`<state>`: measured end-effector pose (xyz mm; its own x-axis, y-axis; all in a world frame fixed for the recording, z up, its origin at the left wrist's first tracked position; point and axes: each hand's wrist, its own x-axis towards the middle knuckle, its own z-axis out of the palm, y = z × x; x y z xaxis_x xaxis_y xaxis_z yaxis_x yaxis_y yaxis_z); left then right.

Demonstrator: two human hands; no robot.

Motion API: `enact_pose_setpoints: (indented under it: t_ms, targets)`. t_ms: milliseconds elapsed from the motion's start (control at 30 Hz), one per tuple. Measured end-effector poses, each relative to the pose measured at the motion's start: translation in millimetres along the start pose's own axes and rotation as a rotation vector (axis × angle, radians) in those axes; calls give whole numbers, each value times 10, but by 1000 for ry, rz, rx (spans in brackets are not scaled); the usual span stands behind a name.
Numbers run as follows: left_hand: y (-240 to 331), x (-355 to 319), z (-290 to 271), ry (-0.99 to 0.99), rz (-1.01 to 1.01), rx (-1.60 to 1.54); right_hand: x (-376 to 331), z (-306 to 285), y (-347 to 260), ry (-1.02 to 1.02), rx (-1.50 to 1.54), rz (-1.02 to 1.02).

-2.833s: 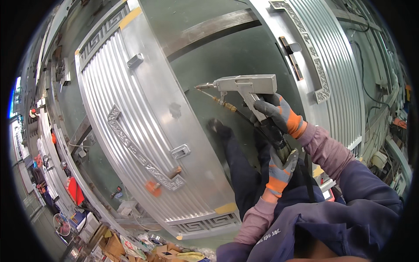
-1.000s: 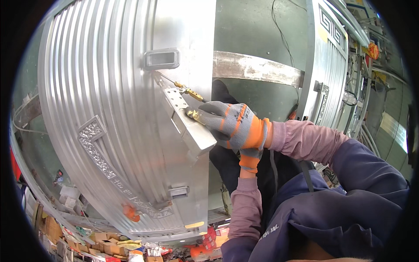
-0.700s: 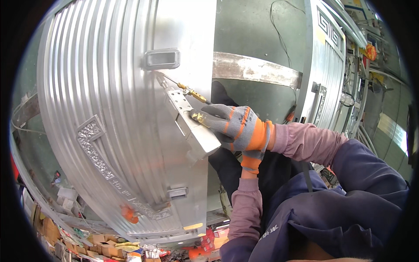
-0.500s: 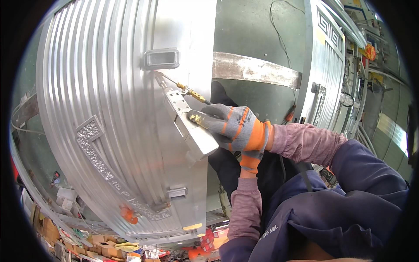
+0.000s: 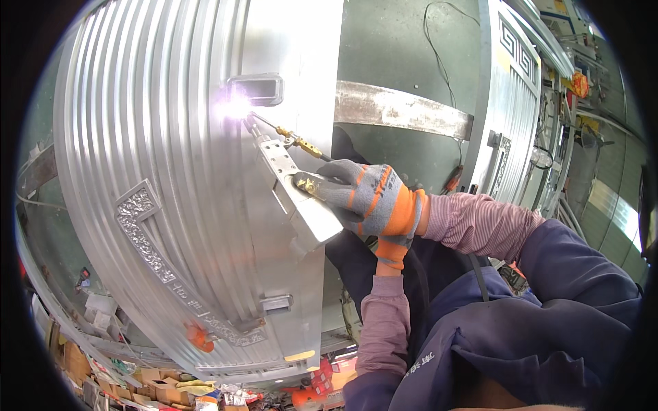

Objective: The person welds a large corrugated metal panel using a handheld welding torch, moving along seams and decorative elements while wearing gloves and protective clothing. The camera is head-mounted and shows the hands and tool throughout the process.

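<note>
My right hand (image 5: 377,198), in a grey and orange work glove, grips a white handheld welding gun (image 5: 308,212) from above. Of my left hand (image 5: 392,253), mainly the orange glove cuff shows, just under the right; its fingers are hidden. A brass-coloured wire guide (image 5: 301,144) runs alongside the gun's nozzle. The tip meets a silver ribbed metal panel (image 5: 185,137) in a bright violet-white flash (image 5: 236,108). This glare sits at the lower left corner of a rectangular recessed fitting (image 5: 257,89) and washes out the joint there.
An embossed ornamental strip (image 5: 147,240) and a smaller metal fitting (image 5: 276,303) are on the same panel. A flat metal bar (image 5: 404,109) crosses to another patterned panel (image 5: 510,103) at right. A thin cable (image 5: 439,61) hangs beyond. Cardboard boxes (image 5: 164,390) lie at the bottom left.
A bright flash has appeared at the nozzle tip, beside the recessed fitting. The panel has shifted slightly in the picture; both hands stay nearly in place on and under the gun.
</note>
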<state>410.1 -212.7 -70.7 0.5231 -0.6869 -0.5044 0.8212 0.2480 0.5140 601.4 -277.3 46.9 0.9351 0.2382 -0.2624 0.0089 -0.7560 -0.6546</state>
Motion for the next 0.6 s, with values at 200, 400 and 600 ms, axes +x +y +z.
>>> enact_pose_setpoints:
  t_ms: [200, 400, 600]
  targets:
    - [168, 63, 99, 10, 31, 12, -18, -14, 29, -4, -26, 1]
    - [128, 76, 128, 53, 16, 9, -39, -26, 37, 4, -24, -15]
    - [115, 77, 134, 45, 65, 58, -59, -43, 23, 30, -2, -12]
